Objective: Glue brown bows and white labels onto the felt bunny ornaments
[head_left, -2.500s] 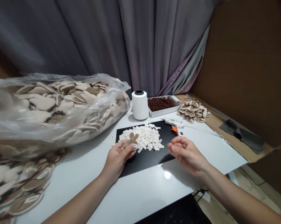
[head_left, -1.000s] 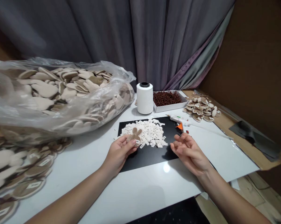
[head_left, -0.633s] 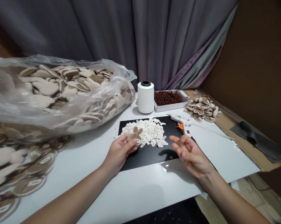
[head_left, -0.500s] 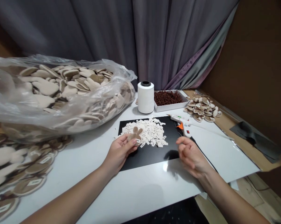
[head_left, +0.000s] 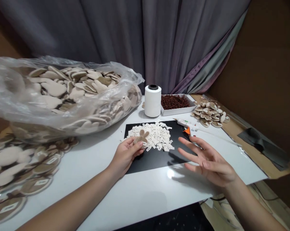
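Note:
My left hand [head_left: 129, 152] pinches a small brown felt bunny shape [head_left: 144, 135] between thumb and fingers, its ears pointing up. Behind the bunny, a heap of small white printed labels [head_left: 156, 134] lies on a black board [head_left: 147, 163]. My right hand [head_left: 207, 160] is open with fingers spread, holding nothing, raised over the board's right side. Just beyond its fingertips lies a white glue gun [head_left: 187, 124] with an orange trigger, its nozzle pointing left.
A large clear plastic bag [head_left: 125, 96] full of felt shapes fills the left. In front of it lie labelled felt pieces [head_left: 39, 179]. At the back stand a white thread cone [head_left: 153, 102] and a box of brown strands [head_left: 176, 110]. More labelled pieces [head_left: 208, 114] are piled at right.
My right hand has gone from curled fingers to spread ones and moved slightly right. My left hand still holds the bunny, now turned a little. The view has shifted slightly.

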Motion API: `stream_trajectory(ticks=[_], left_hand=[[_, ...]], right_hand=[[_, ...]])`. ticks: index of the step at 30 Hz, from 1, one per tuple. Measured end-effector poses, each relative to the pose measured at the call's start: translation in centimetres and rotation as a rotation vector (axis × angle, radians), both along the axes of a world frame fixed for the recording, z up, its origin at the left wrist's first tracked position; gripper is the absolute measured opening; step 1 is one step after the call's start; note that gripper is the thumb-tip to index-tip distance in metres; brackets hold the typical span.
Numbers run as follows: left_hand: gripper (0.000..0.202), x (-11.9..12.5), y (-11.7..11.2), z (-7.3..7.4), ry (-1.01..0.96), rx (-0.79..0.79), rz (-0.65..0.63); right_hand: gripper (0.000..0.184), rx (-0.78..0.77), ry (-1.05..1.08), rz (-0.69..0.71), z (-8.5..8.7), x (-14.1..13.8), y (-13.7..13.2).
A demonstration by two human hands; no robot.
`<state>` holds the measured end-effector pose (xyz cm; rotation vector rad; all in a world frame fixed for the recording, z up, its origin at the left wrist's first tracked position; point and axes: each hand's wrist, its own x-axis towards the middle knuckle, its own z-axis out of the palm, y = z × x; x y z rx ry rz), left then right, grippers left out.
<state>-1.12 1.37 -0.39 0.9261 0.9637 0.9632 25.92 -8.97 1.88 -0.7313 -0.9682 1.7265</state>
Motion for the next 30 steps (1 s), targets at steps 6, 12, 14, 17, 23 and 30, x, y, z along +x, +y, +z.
stream_trajectory(ticks=[6, 12, 14, 17, 23, 30], left_hand=[[0.023, 0.0, 0.0, 0.1, -0.007, 0.003, -0.015], [0.026, 0.0, 0.0, 0.0, -0.007, -0.019, -0.005], [0.025, -0.1, 0.0, -0.1, -0.008, -0.017, -0.005], [0.025, -0.1, -0.1, -0.1, -0.013, -0.024, -0.007], [0.023, -0.2, -0.3, 0.0, -0.015, -0.019, -0.012], [0.023, -0.2, -0.4, 0.0, -0.018, -0.033, -0.017]], right_hand=[[0.067, -0.045, 0.079, 0.083, 0.7, 0.0, 1.2], [0.055, -0.137, -0.102, -0.226, -0.4, -0.5, 3.4], [0.050, -0.199, -0.114, -0.295, -0.9, -0.9, 3.9], [0.039, -0.214, -0.100, -0.303, -0.9, -1.5, 4.3], [0.036, -0.112, -0.303, 0.099, 0.5, -0.3, 3.5], [0.042, 0.499, -0.591, 0.757, 4.3, 4.6, 4.7]])
